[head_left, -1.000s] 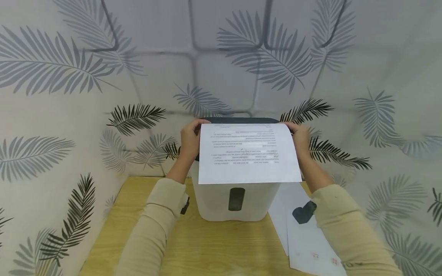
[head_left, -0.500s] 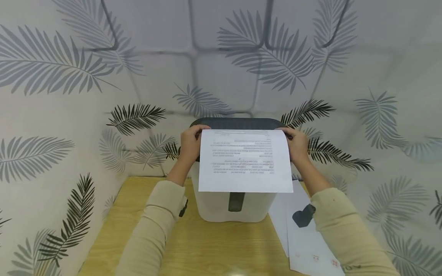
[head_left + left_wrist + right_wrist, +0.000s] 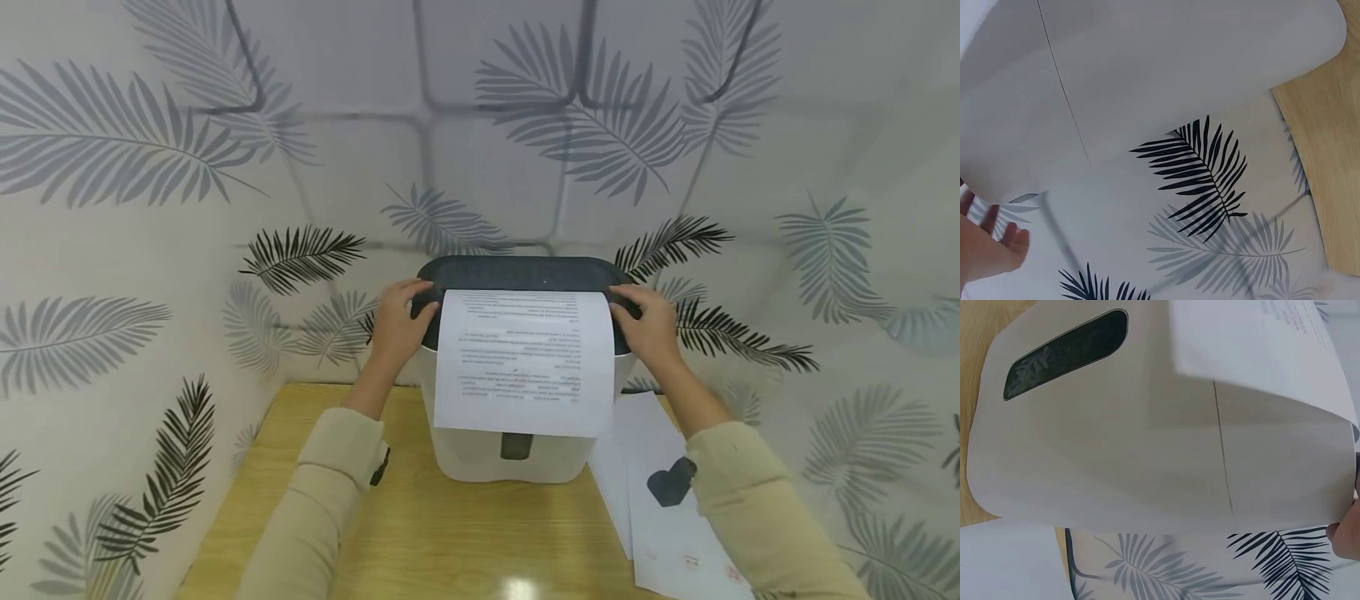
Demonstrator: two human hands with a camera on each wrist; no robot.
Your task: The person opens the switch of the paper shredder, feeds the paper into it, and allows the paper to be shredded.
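Observation:
A printed sheet of paper [image 3: 525, 367] hangs over the front of a paper shredder [image 3: 468, 458] in the head view, its far edge at the dark top. My left hand [image 3: 397, 325] rests at the left end of the shredder's top, fingers and thumb spread beside the sheet. At the other end my right hand [image 3: 647, 321] lies likewise, with fingertips and thumb on the dark rim. Both hands appear apart from the paper. In the left wrist view the left hand's fingers [image 3: 1016, 240] look loosely bent. The right wrist view shows the shredder's dark window [image 3: 1066, 353].
More white sheets [image 3: 667, 533] lie on the wooden table [image 3: 450, 533] right of the shredder, partly under the right forearm. A dark heart-shaped piece [image 3: 670, 483] appears by the right cuff. A leaf-patterned wall covering [image 3: 337, 183] stands close behind.
The sheet has come down and toward me, showing more of the shredder's dark top. Both hands have let go of its edges and moved outward to the rim.

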